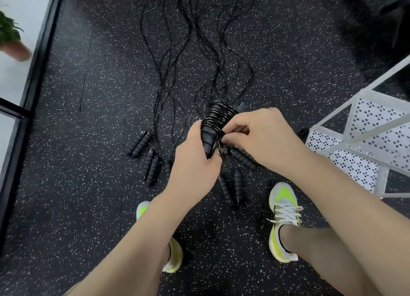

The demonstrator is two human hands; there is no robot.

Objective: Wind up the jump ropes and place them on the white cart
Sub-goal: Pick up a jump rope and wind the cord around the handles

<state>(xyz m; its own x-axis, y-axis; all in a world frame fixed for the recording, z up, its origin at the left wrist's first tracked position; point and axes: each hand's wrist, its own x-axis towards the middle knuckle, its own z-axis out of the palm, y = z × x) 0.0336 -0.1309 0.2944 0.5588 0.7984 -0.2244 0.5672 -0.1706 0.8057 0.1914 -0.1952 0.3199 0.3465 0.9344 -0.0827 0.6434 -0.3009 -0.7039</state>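
A black jump rope is wound in tight coils around its ribbed handles, held above the floor. My left hand grips the lower end of the handles. My right hand pinches the rope's loose end against the coil. Several other black jump ropes lie stretched out on the floor, their handles side by side near my feet and their cords running away from me. The white cart, with perforated shelves, stands to the right.
The floor is black speckled rubber. My two feet in yellow-and-white shoes stand just behind the handles. A potted plant sits on a white ledge at the left, beside a black frame. A dark bulky object fills the top right corner.
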